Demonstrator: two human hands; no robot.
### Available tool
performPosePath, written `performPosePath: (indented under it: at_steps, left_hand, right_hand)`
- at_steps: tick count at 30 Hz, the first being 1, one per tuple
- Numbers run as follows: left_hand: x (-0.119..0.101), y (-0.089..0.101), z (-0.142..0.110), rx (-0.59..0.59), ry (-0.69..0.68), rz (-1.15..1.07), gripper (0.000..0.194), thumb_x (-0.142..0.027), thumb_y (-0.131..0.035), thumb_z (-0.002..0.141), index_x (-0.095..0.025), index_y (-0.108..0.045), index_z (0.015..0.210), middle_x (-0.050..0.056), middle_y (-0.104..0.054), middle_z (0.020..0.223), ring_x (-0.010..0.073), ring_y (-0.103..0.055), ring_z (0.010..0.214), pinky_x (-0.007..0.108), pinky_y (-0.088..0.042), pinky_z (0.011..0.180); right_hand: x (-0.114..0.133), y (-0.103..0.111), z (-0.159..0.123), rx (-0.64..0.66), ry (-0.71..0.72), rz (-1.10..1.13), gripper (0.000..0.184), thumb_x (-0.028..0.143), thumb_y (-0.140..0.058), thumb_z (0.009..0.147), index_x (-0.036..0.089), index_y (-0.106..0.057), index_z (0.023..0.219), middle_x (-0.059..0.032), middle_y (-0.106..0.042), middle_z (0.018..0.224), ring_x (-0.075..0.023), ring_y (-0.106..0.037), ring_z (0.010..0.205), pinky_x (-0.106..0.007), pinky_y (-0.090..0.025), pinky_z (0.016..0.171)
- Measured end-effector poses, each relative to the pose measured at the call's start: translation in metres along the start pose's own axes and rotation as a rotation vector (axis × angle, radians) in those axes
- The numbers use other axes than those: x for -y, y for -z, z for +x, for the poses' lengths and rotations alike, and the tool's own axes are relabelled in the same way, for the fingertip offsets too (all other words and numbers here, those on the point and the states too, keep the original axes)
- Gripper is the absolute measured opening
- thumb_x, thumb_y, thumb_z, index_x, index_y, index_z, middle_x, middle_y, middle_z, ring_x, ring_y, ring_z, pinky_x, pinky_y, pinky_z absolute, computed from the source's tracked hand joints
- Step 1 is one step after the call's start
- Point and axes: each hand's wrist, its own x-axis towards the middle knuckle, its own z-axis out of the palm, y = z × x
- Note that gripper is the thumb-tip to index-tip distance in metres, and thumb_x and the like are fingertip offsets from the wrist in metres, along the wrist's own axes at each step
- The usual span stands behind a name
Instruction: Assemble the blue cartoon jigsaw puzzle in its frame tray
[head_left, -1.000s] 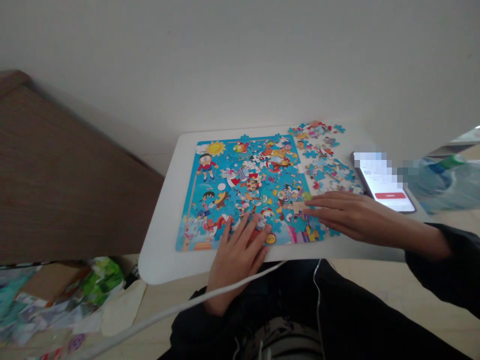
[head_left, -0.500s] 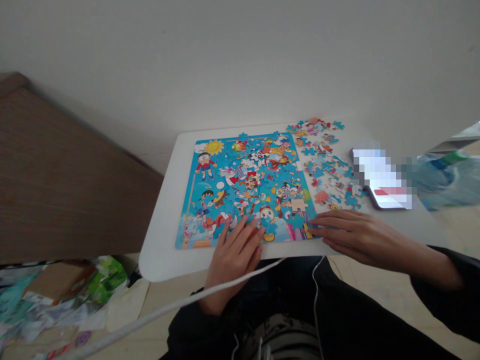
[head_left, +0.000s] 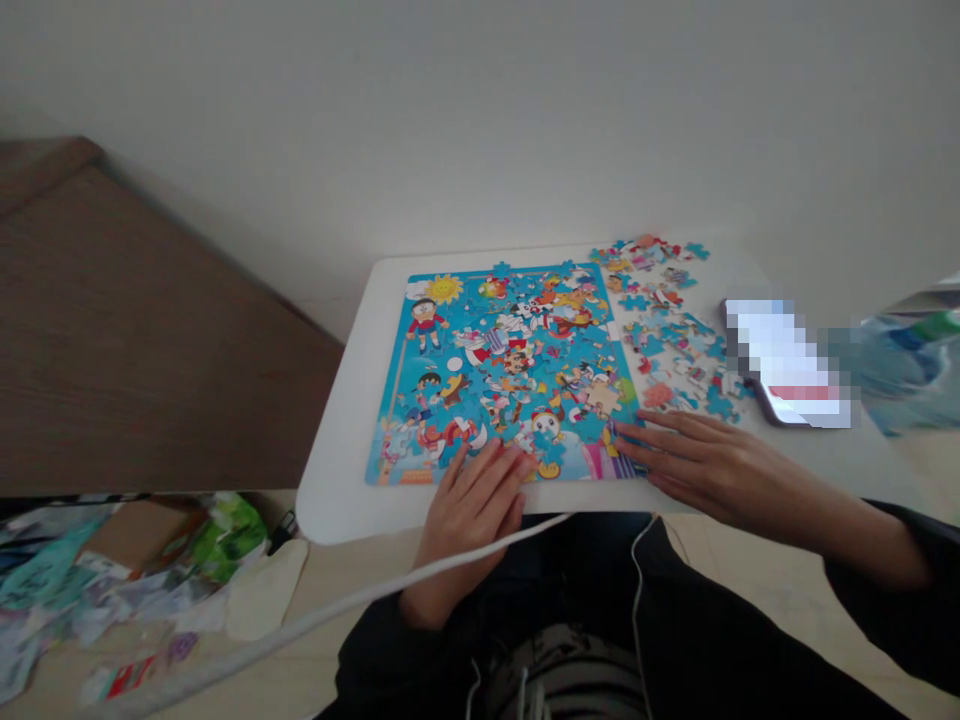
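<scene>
A blue cartoon jigsaw puzzle board (head_left: pixel 510 370) lies on a small white table (head_left: pixel 352 470). My left hand (head_left: pixel 472 510) rests flat with fingers stretched out on the board's near edge. My right hand (head_left: pixel 697 465) lies flat, fingers extended, at the board's near right corner, holding nothing. A tan, face-down piece (head_left: pixel 604 397) sits on the board just beyond my right fingertips. Several loose puzzle pieces (head_left: pixel 667 320) are spread on the table right of the board.
A phone (head_left: pixel 787 375) with a lit screen lies right of the loose pieces, with a plastic water bottle (head_left: pixel 900 370) beyond it. A white cable (head_left: pixel 390 590) crosses my lap. Paper and packaging litter (head_left: pixel 112 570) lies on the floor at left beside brown wooden furniture (head_left: pixel 150 350).
My right hand has drawn back from the tan piece on the board to the near right corner, leaving the piece lying there. My left hand has hardly moved.
</scene>
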Motion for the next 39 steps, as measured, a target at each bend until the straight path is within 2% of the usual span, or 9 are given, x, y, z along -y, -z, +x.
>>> performPosePath:
  at_steps: [3,11,15,20,25,29,34,37,39]
  left_hand:
    - [0.004,0.004,-0.006,-0.003,0.025,0.028,0.03,-0.014,-0.052,0.089,-0.013,-0.061,0.117,0.009,-0.066,0.119,0.0226,-0.055,0.12,0.044,-0.041,0.106]
    - [0.012,0.01,-0.022,0.01,0.077,0.035,0.032,-0.014,-0.053,0.089,-0.011,-0.058,0.12,0.011,-0.066,0.119,0.0232,-0.055,0.12,0.04,-0.049,0.099]
    - [0.013,0.011,-0.016,0.015,0.067,0.045,0.033,-0.016,-0.052,0.09,-0.012,-0.058,0.122,0.01,-0.065,0.12,0.0226,-0.056,0.118,0.04,-0.048,0.101]
    - [0.016,0.008,-0.002,0.079,0.055,0.049,0.035,-0.024,-0.047,0.093,-0.011,-0.057,0.124,0.011,-0.062,0.125,0.0257,-0.053,0.122,0.045,-0.046,0.102]
    - [0.018,0.007,0.003,0.079,0.079,0.035,0.035,-0.026,-0.046,0.094,-0.009,-0.057,0.122,0.012,-0.066,0.115,0.025,-0.058,0.109,0.046,-0.047,0.098]
    - [0.017,0.007,0.008,0.079,0.108,0.03,0.034,-0.027,-0.045,0.094,-0.008,-0.059,0.119,0.012,-0.065,0.106,0.0242,-0.058,0.101,0.045,-0.047,0.097]
    - [0.016,0.005,0.016,0.1,0.129,0.075,0.041,-0.036,-0.043,0.095,-0.007,-0.058,0.121,0.013,-0.062,0.099,0.0247,-0.056,0.095,0.044,-0.049,0.09]
    - [0.016,0.005,0.018,0.115,0.146,0.077,0.041,-0.038,-0.041,0.096,-0.01,-0.057,0.121,0.013,-0.063,0.104,0.0248,-0.055,0.098,0.045,-0.045,0.094]
    - [0.015,0.005,0.017,0.126,0.163,0.076,0.04,-0.038,-0.04,0.097,-0.012,-0.057,0.122,0.012,-0.063,0.113,0.0261,-0.054,0.106,0.047,-0.04,0.098]
  right_hand:
    - [0.001,-0.003,-0.005,0.006,0.004,-0.023,0.053,0.025,-0.044,0.093,0.027,-0.033,0.145,-0.0022,-0.049,0.141,-0.0246,-0.043,0.13,-0.047,-0.042,0.104]
    - [0.012,-0.011,-0.018,0.068,0.006,-0.112,0.067,0.042,-0.046,0.091,0.02,-0.021,0.149,-0.007,-0.035,0.149,-0.033,-0.026,0.137,-0.06,-0.04,0.101]
    - [0.014,-0.013,-0.019,0.068,-0.029,-0.093,0.071,0.047,-0.047,0.09,0.022,-0.02,0.15,-0.007,-0.036,0.149,-0.0329,-0.025,0.138,-0.059,-0.038,0.104]
    - [0.013,-0.007,-0.017,0.053,-0.032,-0.076,0.068,0.046,-0.048,0.089,0.026,-0.022,0.149,-0.0052,-0.037,0.149,-0.031,-0.026,0.138,-0.056,-0.036,0.106]
    - [0.01,0.002,-0.011,0.037,-0.008,-0.122,0.064,0.046,-0.044,0.092,0.025,-0.024,0.149,-0.0038,-0.043,0.145,-0.0284,-0.03,0.137,-0.052,-0.038,0.105]
    - [0.005,0.01,0.006,0.017,0.046,-0.113,0.058,0.042,-0.043,0.093,0.025,-0.028,0.147,-0.0033,-0.041,0.147,-0.0273,-0.031,0.137,-0.048,-0.035,0.107]
    - [-0.004,0.018,0.052,0.034,0.152,-0.079,0.051,0.039,-0.037,0.096,0.019,-0.037,0.143,-0.0067,-0.045,0.144,-0.0258,-0.037,0.134,-0.045,-0.036,0.105]
    - [-0.01,0.014,0.083,0.057,0.225,-0.061,0.05,0.041,-0.035,0.097,0.016,-0.043,0.139,-0.0071,-0.05,0.14,-0.0264,-0.042,0.13,-0.045,-0.038,0.103]
    - [-0.013,0.009,0.101,0.071,0.252,-0.037,0.051,0.042,-0.036,0.096,0.016,-0.041,0.14,-0.0071,-0.048,0.141,-0.0254,-0.042,0.13,-0.044,-0.038,0.103]
